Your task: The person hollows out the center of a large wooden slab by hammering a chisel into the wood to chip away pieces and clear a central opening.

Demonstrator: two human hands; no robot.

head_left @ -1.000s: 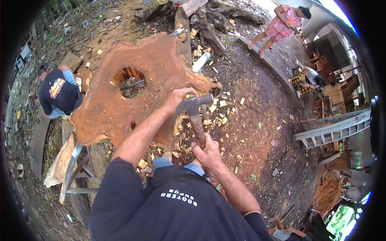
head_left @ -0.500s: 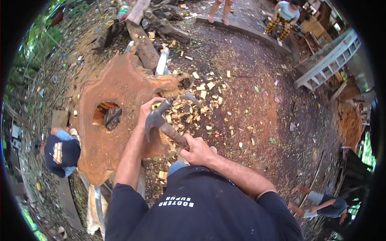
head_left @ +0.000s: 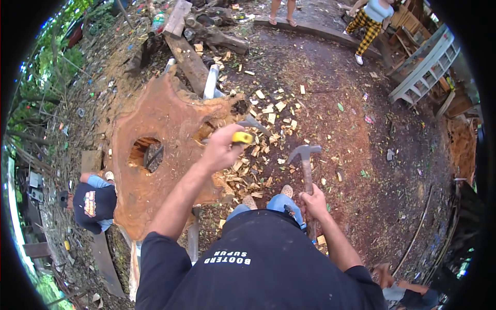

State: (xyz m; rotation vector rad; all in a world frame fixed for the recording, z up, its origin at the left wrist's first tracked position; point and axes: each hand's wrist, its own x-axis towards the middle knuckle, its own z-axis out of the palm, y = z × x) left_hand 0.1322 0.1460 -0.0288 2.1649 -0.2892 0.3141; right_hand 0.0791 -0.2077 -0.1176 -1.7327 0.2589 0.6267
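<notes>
My left hand (head_left: 222,150) is closed around the yellow-and-black handle of a chisel (head_left: 242,138), above the right edge of the big wooden slab (head_left: 170,113). Only a little of the chisel's blade shows, to the left of my fist near a notch in the slab. In my right hand (head_left: 314,201) is a claw hammer (head_left: 307,165), gripped by its wooden handle out to the right, head pointing away from me. The brown slab has an irregular outline and an oval hole (head_left: 138,152) cut through it.
Pale wood chips (head_left: 268,116) litter the ground beyond my feet. Metal legs (head_left: 211,81) show under the slab. A person (head_left: 93,201) is at its left side; others stand far right and lower right. Logs (head_left: 206,31) lie at the back, a ladder (head_left: 426,67) at right.
The hammer has swung away from the chisel, right and down, with my right hand. My left hand has shifted right. The person in checked trousers has stepped toward the camera.
</notes>
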